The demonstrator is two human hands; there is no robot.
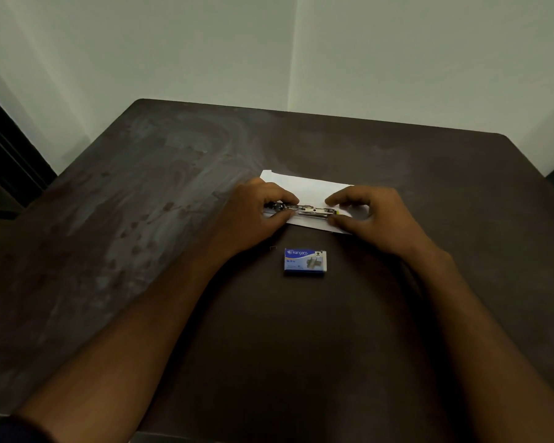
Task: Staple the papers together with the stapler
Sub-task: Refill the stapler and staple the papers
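The big dark desk (pixel 135 225) holds everything. The white papers (pixel 307 189) lie flat in the middle, far from the person. Both hands reach out to them. The left hand (pixel 253 214) grips the back end of the stapler (pixel 312 211). The right hand (pixel 376 215) curls its thumb and finger round the front tip, but I cannot tell if it pinches it.

The stapler lies on the papers, near their close edge. Its long side runs left to right, between the two hands. Both hands are right at it, so nothing blocks the push down. A small blue box of staples (pixel 305 263) sits closer to the person, apart from the papers.
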